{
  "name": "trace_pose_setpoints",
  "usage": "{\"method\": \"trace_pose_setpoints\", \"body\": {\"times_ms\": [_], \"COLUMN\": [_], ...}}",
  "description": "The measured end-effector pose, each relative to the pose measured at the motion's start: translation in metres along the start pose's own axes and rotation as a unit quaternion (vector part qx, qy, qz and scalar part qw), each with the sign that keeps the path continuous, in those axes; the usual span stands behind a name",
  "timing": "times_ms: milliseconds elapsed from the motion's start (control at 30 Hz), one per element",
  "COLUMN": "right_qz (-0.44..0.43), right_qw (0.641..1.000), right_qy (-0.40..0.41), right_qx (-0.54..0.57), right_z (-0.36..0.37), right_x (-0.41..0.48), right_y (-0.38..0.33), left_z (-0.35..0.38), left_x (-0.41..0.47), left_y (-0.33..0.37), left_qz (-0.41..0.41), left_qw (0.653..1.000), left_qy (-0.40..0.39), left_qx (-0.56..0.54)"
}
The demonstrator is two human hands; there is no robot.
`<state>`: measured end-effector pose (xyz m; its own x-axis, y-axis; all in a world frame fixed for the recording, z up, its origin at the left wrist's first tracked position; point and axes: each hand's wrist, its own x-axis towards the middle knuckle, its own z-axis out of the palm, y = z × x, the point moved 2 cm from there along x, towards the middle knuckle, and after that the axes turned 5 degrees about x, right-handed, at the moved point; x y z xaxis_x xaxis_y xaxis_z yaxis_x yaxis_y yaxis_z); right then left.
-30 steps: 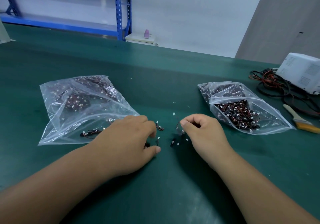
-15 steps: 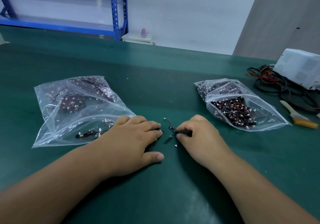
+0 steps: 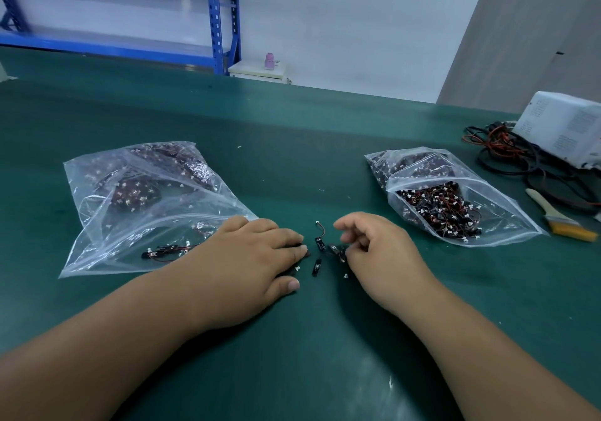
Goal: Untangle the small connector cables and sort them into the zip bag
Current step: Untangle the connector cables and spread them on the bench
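Observation:
Several small black connector cables [image 3: 320, 245] with white plugs lie loose on the green table between my hands. My left hand [image 3: 250, 254] rests palm down on the table, its fingertips pressing on cables at the left of the little pile. My right hand [image 3: 374, 251] is curled, its fingertips pinching one cable at the pile's right side. A clear zip bag [image 3: 136, 206] lies to the left with a few separate cables near its mouth. A second zip bag [image 3: 455, 206] full of tangled cables lies to the right.
A yellow-bristled brush [image 3: 559, 217] lies right of the second bag. Behind it are a coil of black and red wires [image 3: 520, 163] and a white box [image 3: 566, 128]. Blue shelving [image 3: 214, 17] stands beyond the table's far edge.
My right hand has lowered the cable it held up and its fingers have loosened over the pile. More cables now show between my hands. My left hand has barely shifted.

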<state>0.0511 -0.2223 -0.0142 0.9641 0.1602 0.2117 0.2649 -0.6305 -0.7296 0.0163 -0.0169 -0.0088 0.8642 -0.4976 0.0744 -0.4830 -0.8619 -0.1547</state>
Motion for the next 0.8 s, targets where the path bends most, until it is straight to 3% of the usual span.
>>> {"method": "trace_pose_setpoints", "body": {"times_ms": [100, 267, 633, 800], "right_qz": [-0.004, 0.047, 0.07, 0.073], "right_qw": [1.0, 0.983, 0.989, 0.995], "right_qy": [-0.02, -0.058, 0.0, 0.049], "right_qx": [-0.017, -0.165, -0.133, -0.049], "right_z": [-0.004, -0.007, -0.01, -0.011], "right_x": [-0.001, -0.003, 0.001, 0.005], "right_y": [0.0, 0.001, 0.005, 0.009], "left_z": [-0.004, -0.01, -0.01, -0.013], "left_x": [-0.001, -0.007, -0.009, -0.012], "left_y": [0.0, -0.001, -0.002, -0.001], "left_qz": [-0.02, -0.062, -0.081, -0.073], "left_qw": [0.999, 0.997, 0.996, 0.997], "left_qy": [0.026, 0.051, 0.027, 0.034], "left_qx": [-0.01, -0.003, 0.005, -0.02]}}
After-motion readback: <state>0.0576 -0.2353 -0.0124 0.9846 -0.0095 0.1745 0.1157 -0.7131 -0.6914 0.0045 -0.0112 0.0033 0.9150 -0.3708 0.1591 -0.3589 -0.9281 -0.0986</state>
